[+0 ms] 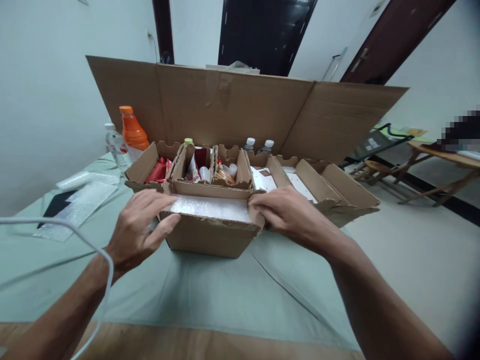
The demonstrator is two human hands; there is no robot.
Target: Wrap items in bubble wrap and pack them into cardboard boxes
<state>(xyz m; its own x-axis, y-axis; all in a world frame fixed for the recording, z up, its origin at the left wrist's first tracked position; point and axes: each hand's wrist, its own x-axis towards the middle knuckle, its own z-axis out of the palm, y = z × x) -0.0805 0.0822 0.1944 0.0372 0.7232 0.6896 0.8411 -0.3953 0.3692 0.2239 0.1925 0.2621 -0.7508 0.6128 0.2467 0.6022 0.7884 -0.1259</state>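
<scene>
A long cardboard box (210, 240) stands in front of me on the green cloth, its top open and bubble wrap (210, 207) showing inside. At its left end is my left hand (140, 227), fingers and thumb apart, the tips by the rim. My right hand (283, 212) has its fingers closed over the box's right end. Behind stands a row of open cardboard bins: one with red packets (159, 171), one with a patterned packet (193, 170), one with a bag of brown sticks (224, 174), and others with white pieces (263, 179).
A tall cardboard sheet (232, 107) stands behind the bins. Left of them are an orange bottle (133, 131) and a clear bottle (117, 145). Loose bubble wrap (77, 212) lies on the cloth. A white cable (107, 257) crosses before my left arm. Wooden furniture (438, 160) stands right.
</scene>
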